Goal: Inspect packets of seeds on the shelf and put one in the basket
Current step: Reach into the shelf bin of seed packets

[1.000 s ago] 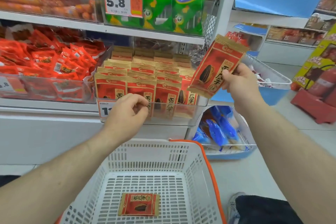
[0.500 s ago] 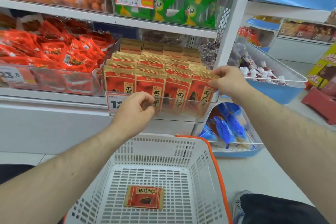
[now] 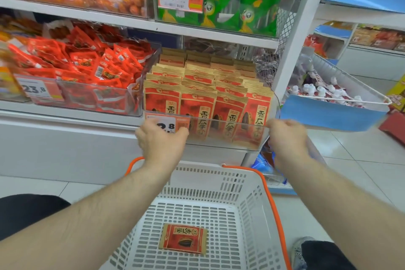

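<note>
Single head view, close, angled forward-down over basket (image 3: pixel 219 184) toward shelf (image 3: pixel 131 26).

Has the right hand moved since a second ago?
Yes. The right hand came down from beside the white shelf post to the clear bin's front corner.

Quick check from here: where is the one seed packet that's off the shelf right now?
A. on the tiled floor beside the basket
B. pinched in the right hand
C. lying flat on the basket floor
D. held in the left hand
C. One seed packet lies flat on the floor of the white basket; both hands, the left hand and the right hand, are at the clear bin front, holding no packet.
</note>
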A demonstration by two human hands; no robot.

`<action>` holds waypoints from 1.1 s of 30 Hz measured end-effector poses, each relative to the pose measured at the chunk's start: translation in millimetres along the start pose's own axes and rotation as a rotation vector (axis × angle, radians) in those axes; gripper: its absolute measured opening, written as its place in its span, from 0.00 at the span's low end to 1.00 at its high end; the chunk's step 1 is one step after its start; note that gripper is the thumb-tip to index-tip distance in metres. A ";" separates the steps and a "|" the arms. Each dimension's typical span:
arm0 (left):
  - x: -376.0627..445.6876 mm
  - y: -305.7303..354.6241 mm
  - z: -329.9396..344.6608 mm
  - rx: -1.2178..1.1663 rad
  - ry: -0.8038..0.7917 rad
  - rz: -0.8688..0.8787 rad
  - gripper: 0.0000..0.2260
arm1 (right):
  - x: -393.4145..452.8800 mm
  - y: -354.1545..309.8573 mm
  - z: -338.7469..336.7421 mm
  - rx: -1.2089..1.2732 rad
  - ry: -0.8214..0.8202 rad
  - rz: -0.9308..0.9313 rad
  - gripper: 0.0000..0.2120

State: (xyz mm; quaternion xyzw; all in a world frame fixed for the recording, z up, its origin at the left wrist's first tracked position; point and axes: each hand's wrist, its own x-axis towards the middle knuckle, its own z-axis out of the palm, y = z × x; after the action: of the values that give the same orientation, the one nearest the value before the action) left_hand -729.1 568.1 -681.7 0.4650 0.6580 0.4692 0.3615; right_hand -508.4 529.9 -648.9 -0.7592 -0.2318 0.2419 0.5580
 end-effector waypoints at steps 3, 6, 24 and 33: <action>5.1 7.6 -1.9 -0.393 -0.242 -0.489 0.37 | -19.7 6.7 5.6 0.175 -0.361 0.490 0.23; 17.5 20.5 0.9 -0.522 -0.387 -0.587 0.33 | -8.5 -4.1 15.1 0.269 -0.435 0.593 0.34; 76.6 75.9 27.9 -0.607 -0.237 -0.754 0.10 | 45.5 -48.3 66.1 0.194 -0.355 0.532 0.12; 129.7 76.9 47.6 -0.604 -0.258 -0.767 0.15 | 71.3 -56.3 99.8 0.225 -0.346 0.526 0.08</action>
State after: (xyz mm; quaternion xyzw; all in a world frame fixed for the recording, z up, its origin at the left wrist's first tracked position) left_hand -704.4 714.6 -627.7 0.1185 0.5663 0.4108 0.7046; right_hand -520.2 662.8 -628.6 -0.6745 -0.0909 0.5270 0.5090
